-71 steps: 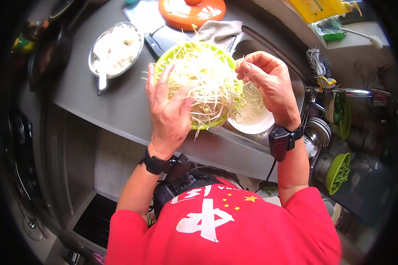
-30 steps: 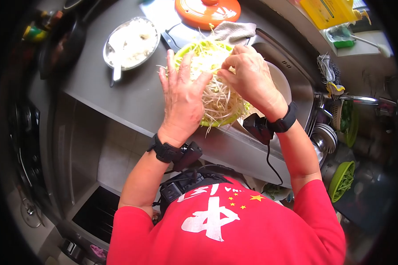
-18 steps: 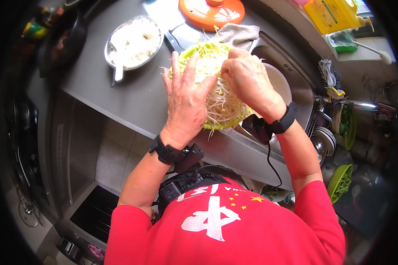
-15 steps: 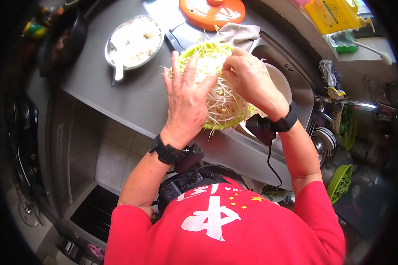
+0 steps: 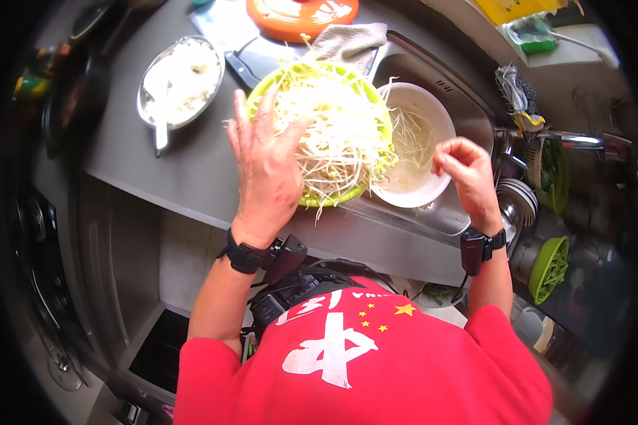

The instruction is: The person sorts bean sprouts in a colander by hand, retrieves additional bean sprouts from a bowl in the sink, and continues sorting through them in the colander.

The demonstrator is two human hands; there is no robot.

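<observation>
Bean sprouts heap up in a lime-green basket at the counter's edge by the sink. My left hand lies with spread fingers on the basket's left side, touching the rim and the outer sprouts. To the right, a white bowl in the sink holds cloudy water and a few loose sprouts. My right hand hangs just past that bowl's right rim, thumb and fingers pinched together. Anything between those fingertips is too small to make out.
A metal bowl of white food with a spoon stands on the left of the counter. Behind the basket are an orange lid and a grey cloth. The faucet juts in from the sink's right. Green beans fill another basket.
My right hand has left the sprouts and moved right, beyond the white bowl, uncovering bowl and basket. My left hand stays at the basket. The whole view has shifted slightly.
</observation>
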